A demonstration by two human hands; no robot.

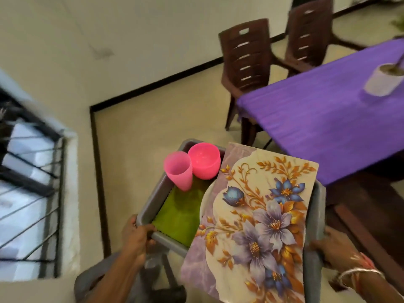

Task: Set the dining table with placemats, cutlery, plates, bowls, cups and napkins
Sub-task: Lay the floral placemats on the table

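Note:
I carry a grey tray (153, 204) in front of me. My left hand (136, 237) grips its near left rim and my right hand (334, 246) grips its right rim. A floral placemat (258, 219) with blue and purple flowers lies tilted across the tray's right side. A tall pink cup (179, 170) and a pink bowl (204, 160) stand at the tray's far left. Beneath them lies a green napkin (179, 215). The dining table with a purple cloth (317, 127) is ahead to the right.
Two brown plastic chairs (244, 57) stand along the table's far side. A white pot (382, 80) sits on the purple cloth. A barred window (28, 182) is in the wall at left. A dark wooden bench (367, 206) stands near the table's close edge.

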